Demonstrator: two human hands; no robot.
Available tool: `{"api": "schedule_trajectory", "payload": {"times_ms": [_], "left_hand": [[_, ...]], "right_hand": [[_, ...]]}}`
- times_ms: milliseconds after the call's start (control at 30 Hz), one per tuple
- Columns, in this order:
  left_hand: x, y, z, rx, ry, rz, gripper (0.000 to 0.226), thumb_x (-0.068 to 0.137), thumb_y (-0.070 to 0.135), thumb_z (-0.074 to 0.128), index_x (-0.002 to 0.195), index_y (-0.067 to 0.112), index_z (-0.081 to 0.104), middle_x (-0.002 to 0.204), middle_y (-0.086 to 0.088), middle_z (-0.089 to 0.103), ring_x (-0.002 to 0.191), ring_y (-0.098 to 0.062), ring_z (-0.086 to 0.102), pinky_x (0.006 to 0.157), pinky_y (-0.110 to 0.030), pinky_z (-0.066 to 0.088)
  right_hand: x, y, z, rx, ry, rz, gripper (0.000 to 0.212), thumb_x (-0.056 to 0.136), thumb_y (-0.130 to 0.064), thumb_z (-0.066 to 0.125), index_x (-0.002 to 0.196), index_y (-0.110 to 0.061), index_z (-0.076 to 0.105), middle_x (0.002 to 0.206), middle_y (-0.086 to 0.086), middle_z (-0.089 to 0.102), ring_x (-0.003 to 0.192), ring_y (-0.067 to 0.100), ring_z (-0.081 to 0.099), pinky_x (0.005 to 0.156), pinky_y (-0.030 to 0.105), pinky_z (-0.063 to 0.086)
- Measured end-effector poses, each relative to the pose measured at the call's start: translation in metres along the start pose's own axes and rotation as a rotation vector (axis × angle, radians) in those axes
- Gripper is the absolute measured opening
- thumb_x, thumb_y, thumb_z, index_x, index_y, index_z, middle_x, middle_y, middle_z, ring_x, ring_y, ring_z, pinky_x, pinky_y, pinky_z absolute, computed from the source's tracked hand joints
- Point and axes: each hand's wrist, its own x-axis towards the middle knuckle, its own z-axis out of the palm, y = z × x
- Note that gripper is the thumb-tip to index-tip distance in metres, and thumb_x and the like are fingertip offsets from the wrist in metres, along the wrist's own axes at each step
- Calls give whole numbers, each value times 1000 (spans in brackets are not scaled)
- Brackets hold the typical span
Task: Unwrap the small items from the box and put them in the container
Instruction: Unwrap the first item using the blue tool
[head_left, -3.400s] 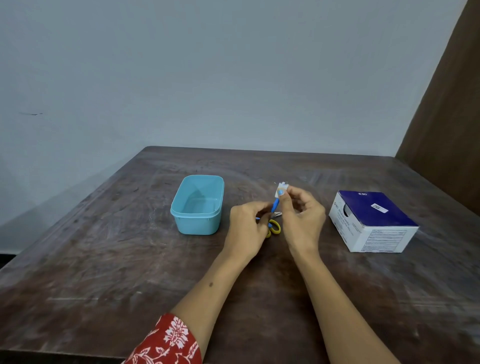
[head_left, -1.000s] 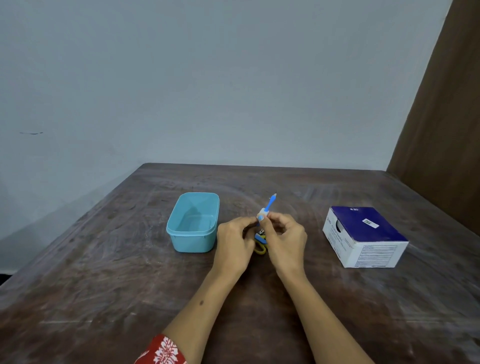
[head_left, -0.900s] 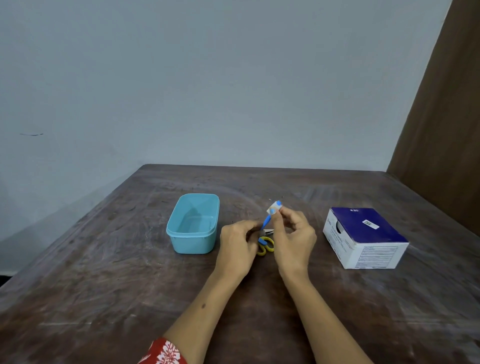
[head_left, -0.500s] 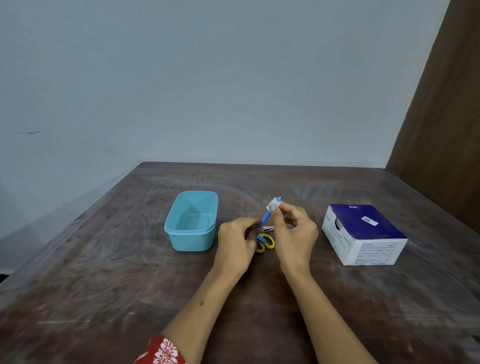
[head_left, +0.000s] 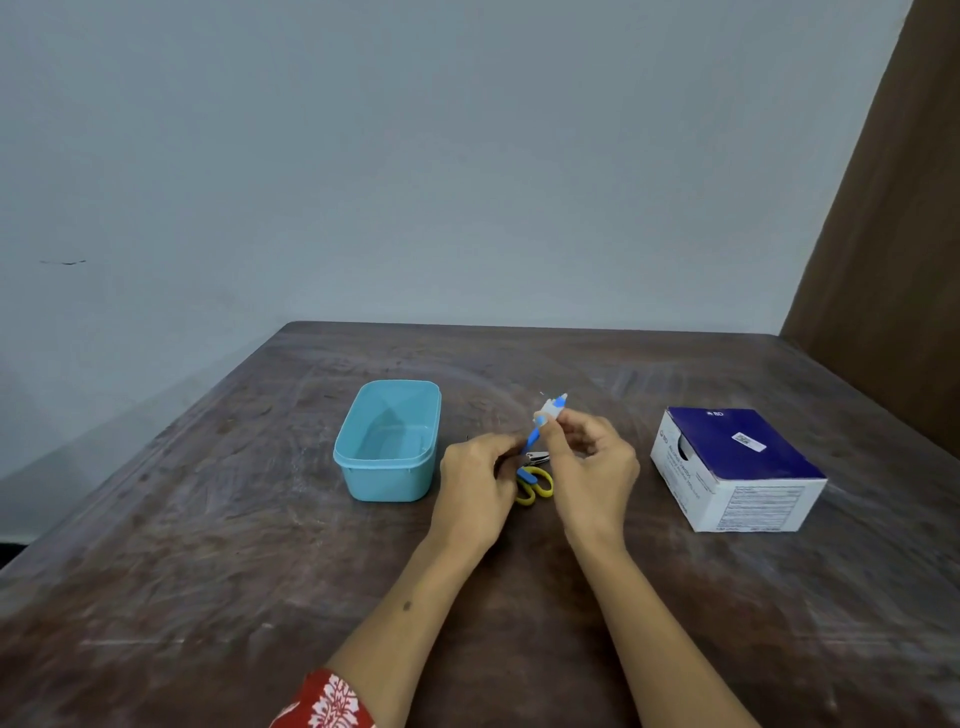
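We saw the dark wooden worktop (head_left: 208, 571) carrying a blue-and-white box (head_left: 737, 467) toward its right edge and an open light-blue container (head_left: 387, 441) nearer its middle, well apart from the box. Between them, above yellow-handled scissors (head_left: 532, 483) lying on the worktop, our left hand (head_left: 475, 483) and right hand (head_left: 592, 467) were both curled and pinching a small blue item (head_left: 545, 423), its white wrapper at the upper end.

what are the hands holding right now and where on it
Both hold one small blue item: the right hand pinches its upper, white-wrapped end, the left hand its lower end. How the left fingers sit cannot be told.
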Motion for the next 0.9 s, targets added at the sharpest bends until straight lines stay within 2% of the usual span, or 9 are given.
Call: {"api": "schedule_trajectory", "payload": {"times_ms": [100, 267, 400, 467, 600, 667, 800, 900], "left_hand": [[1, -1, -1, -8, 15, -8, 30, 80, 0, 60, 101, 18, 72, 89, 2, 74, 80, -8, 67, 76, -32, 55], [-1, 3, 0, 40, -24, -19, 31, 83, 1, 59, 106, 18, 70, 94, 0, 73, 84, -8, 66, 80, -25, 53], [0, 3, -1, 31, -19, -1, 33, 82, 0, 60, 107, 19, 70, 93, 1, 74, 84, -9, 67, 80, -28, 54], [1, 1, -2, 35, -6, 2, 34, 81, 0, 60, 108, 19, 71, 96, 2, 74, 86, -7, 67, 81, -27, 54], [1, 3, -1, 51, -31, -13, 29, 83, 0, 59, 104, 16, 71, 92, 0, 73, 83, -9, 66, 80, -27, 54], [1, 3, -1, 56, -50, -20, 28, 83, 0, 59, 104, 15, 71, 92, -1, 73, 84, -10, 66, 81, -27, 54], [0, 3, -3, 39, -28, 2, 32, 81, 0, 60, 104, 18, 71, 92, 0, 74, 83, -10, 67, 79, -30, 55], [1, 3, -3, 23, 2, 1, 33, 80, -2, 60, 103, 18, 72, 92, -1, 74, 82, -10, 68, 79, -28, 55]], "right_hand": [[-2, 0, 1, -39, -41, -14, 15, 78, -19, 75, 76, -31, 67, 77, -6, 67, 68, -2, 62, 63, 12, 48], [1, -5, -3, 59, 109, -32, 14, 82, -18, 72, 83, -31, 68, 79, -11, 64, 72, 0, 61, 65, 12, 48], [0, -2, -1, -3, 6, -6, 5, 81, -16, 72, 84, -21, 72, 80, -4, 66, 67, -6, 60, 61, 7, 44], [-1, -1, 1, -33, -23, -15, 8, 80, -17, 73, 81, -24, 70, 80, -3, 67, 68, -5, 60, 62, 8, 44], [2, -2, -3, 53, 115, -20, 9, 82, -19, 71, 88, -26, 71, 81, -10, 65, 73, 0, 60, 67, 16, 48], [4, -2, -4, 52, 132, -8, 8, 82, -19, 71, 89, -23, 72, 80, -10, 64, 71, -1, 60, 66, 18, 49], [2, 2, -1, -20, 0, 27, 5, 79, -15, 74, 84, -16, 74, 77, -5, 67, 65, -5, 60, 63, 10, 46], [-1, 0, 0, -29, -49, 13, 7, 79, -15, 73, 81, -21, 72, 77, -4, 67, 65, -6, 60, 61, 8, 45]]}}
